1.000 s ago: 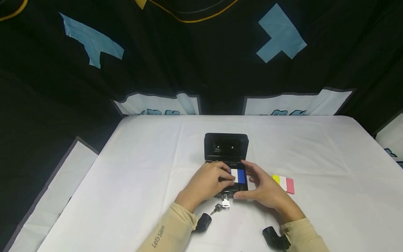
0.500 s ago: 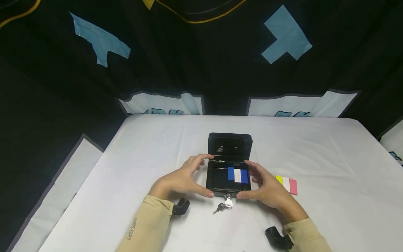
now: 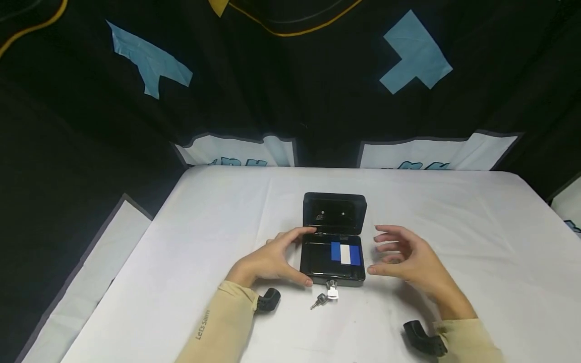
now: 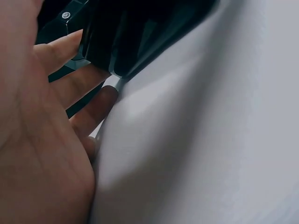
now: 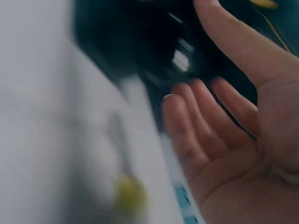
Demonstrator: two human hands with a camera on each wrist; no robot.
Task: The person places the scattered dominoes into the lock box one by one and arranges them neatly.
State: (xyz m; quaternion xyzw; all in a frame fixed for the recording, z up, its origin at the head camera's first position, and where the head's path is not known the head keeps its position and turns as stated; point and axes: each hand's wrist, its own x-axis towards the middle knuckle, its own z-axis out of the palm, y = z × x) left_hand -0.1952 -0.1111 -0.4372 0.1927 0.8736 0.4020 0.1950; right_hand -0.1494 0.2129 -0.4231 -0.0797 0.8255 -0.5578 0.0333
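Observation:
A small black cash box stands on the white table, its lid raised at the back. Inside it, at the right, lies a flat piece banded blue, white and blue. A key hangs by a metal tag from the lock at its front. My left hand grips the box's left side, fingers at the back corner, thumb at the front one. Off the box's right side, my right hand holds nothing, fingers loosely bent. Beyond it, the right wrist view has a blurred yellow patch.
The white tabletop reaches back to a dark curtain with pale blue patches. Black curved fittings sit at the left wrist and the right wrist.
My left hand has come out of the box and taken its left side. My right hand has let go of the box and moved right, over the yellow, white and pink piece, now hidden in the head view.

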